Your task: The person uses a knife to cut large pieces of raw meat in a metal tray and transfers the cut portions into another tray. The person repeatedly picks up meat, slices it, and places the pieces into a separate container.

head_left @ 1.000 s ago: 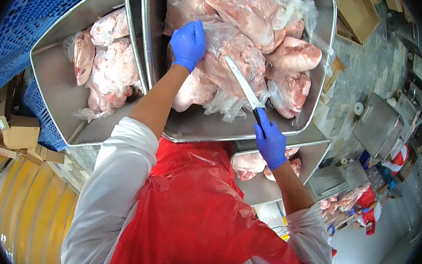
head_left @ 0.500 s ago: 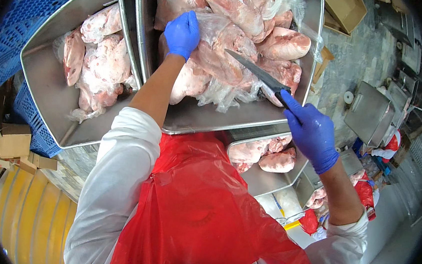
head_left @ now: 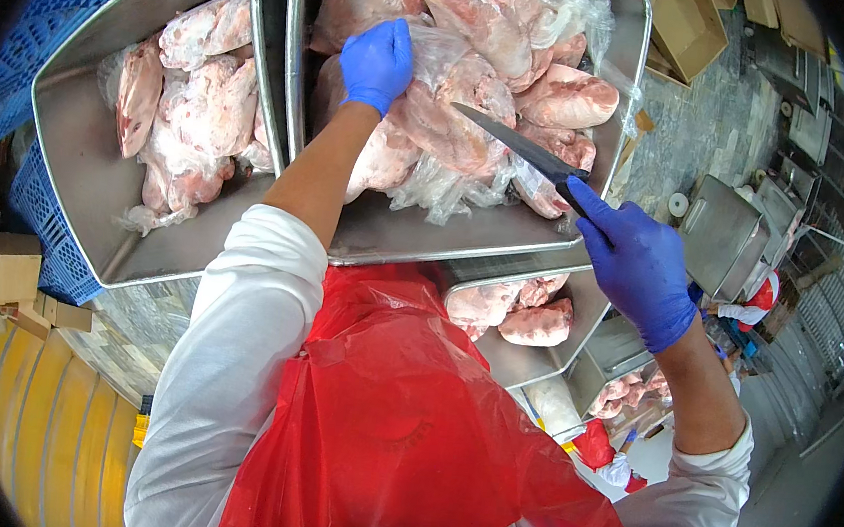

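My left hand (head_left: 377, 66), in a blue glove, is closed in a fist on the clear plastic wrap of a large piece of raw meat (head_left: 455, 116). That piece lies among several others in a deep metal tub (head_left: 363, 243) in front of me. In my blue-gloved right hand (head_left: 637, 267) is a knife (head_left: 522, 150), gripped by its dark handle. The blade slants up and left, its tip over the wrapped meat. Loose crumpled plastic (head_left: 448, 194) hangs below that piece. Where the tip meets the wrap, I cannot tell whether it touches.
At the left stands another metal tub (head_left: 83, 123) with wrapped meat (head_left: 200, 109). A smaller tub (head_left: 524, 363) with meat sits below the main one. Blue plastic crates (head_left: 55, 41) and cardboard boxes (head_left: 8, 267) line the left. Co-workers (head_left: 755, 303) are at the far right.
My left hand has shifted slightly right and up, still on the wrap. The right hand and knife have moved a little right. The whole view has turned slightly.
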